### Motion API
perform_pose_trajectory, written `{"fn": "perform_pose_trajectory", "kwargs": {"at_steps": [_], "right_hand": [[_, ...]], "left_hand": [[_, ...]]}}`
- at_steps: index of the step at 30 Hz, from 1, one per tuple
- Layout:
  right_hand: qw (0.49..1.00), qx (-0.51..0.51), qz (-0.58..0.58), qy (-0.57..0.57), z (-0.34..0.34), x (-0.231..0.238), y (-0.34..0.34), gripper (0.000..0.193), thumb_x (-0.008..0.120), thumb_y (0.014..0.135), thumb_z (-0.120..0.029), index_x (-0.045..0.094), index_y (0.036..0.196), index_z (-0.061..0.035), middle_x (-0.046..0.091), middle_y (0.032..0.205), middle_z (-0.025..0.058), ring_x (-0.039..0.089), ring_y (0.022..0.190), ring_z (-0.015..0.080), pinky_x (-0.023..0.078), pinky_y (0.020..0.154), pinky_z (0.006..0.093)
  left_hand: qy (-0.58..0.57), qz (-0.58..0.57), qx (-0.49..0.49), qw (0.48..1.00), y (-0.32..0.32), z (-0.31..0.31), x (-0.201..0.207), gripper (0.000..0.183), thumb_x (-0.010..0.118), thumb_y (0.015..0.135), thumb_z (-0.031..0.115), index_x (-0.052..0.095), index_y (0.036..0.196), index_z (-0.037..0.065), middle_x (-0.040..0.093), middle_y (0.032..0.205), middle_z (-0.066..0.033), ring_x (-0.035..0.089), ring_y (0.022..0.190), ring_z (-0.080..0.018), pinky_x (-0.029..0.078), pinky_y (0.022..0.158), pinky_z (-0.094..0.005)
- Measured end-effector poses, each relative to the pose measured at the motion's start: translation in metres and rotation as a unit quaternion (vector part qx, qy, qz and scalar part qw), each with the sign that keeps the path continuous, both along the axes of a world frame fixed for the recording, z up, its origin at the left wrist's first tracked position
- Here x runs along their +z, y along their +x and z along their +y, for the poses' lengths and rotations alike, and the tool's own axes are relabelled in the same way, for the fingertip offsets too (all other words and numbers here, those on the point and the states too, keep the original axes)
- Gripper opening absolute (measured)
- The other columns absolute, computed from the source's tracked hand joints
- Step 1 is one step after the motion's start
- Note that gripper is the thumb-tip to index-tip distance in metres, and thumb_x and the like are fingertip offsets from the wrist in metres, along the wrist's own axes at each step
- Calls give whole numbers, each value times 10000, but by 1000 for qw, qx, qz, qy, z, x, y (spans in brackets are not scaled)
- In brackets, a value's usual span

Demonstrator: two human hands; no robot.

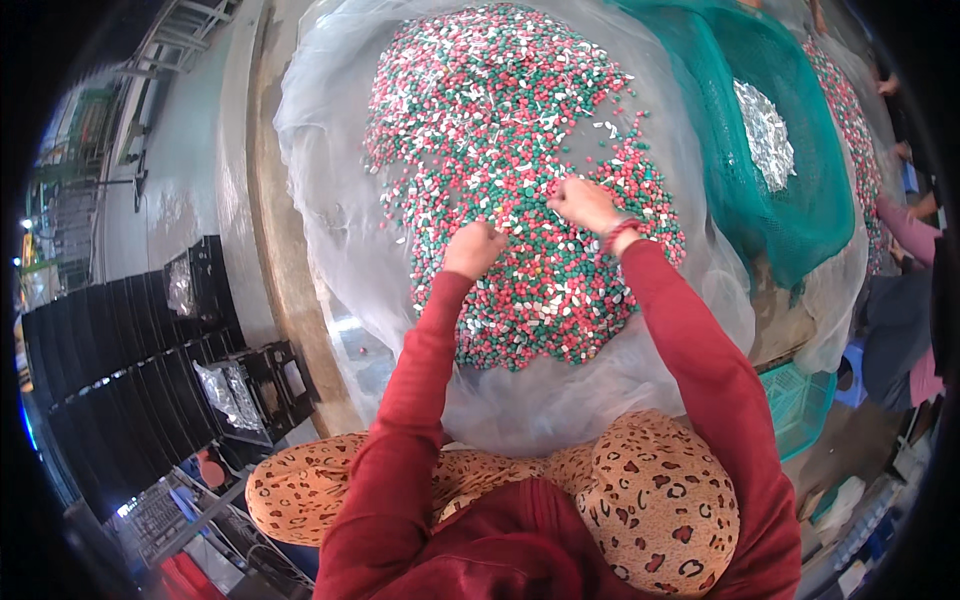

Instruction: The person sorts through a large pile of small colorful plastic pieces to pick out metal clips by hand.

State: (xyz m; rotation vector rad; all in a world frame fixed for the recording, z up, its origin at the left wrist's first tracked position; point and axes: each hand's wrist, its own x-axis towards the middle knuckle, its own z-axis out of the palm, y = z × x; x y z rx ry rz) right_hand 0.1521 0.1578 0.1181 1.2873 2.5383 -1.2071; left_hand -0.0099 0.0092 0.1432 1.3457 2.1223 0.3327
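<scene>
A broad heap of small red, green and white pieces [500, 130] lies spread on a pale translucent sheet [345, 200] in front of me. They look like coated sweets or pellets, too small to name surely. Over the middle of the heap, my left hand [475, 250] has its fingers curled together, low over the pieces. Farther forward and to the right, my right hand [587, 205] pinches with thumb and fingers, a red band [617, 236] round its wrist. What either set of fingertips holds is hidden or too small to make out.
Right of the heap lies a green mesh net [700, 110] with a pile of silvery-white pieces [765, 135] in it. A green plastic basket [795, 405] stands lower right. Black crates [100, 380] are stacked at left. Another person's sleeve [908, 232] shows at far right.
</scene>
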Motion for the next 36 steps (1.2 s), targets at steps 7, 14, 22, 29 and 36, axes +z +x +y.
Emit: {"fn": "perform_pose_trajectory", "kwargs": {"at_steps": [7,14,22,29,36], "right_hand": [[986,134,16,97,-21,-7,10,112,580,716,-127,591,726,-16,596,735,181,589,732,348,444,649,443],[1000,-16,19,-11,-45,30,43,272,588,777,-278,577,717,-12,568,683,190,574,723,355,421,635,460],[676,-291,419,-533,-11,29,74,282,502,888,-294,448,693,-97,377,559,-42,339,477,63,260,419,194],[611,-332,464,-549,-4,53,77,230,467,904,-281,458,787,-83,411,618,-6,386,530,89,299,447,203],[623,-270,464,-569,-3,43,81,217,467,903,-283,455,788,-99,364,576,-38,321,500,60,254,430,191]], "left_hand": [[159,-703,229,654,-15,-11,29,160,536,780,186,536,741,31,406,601,12,345,475,-87,270,401,-193],[135,-725,192,647,-4,18,36,340,364,819,270,533,882,-18,437,661,-17,377,522,-82,256,363,-192],[-43,6,48,998,26,38,-33,215,650,704,245,685,839,81,656,756,-95,631,696,-268,489,681,-376],[-97,66,46,992,41,47,-32,197,687,654,235,653,728,55,631,764,-159,617,739,-314,498,696,-397],[-55,-52,-75,994,24,9,-31,179,684,605,190,658,747,83,628,730,-130,614,742,-274,483,695,-379]]}}
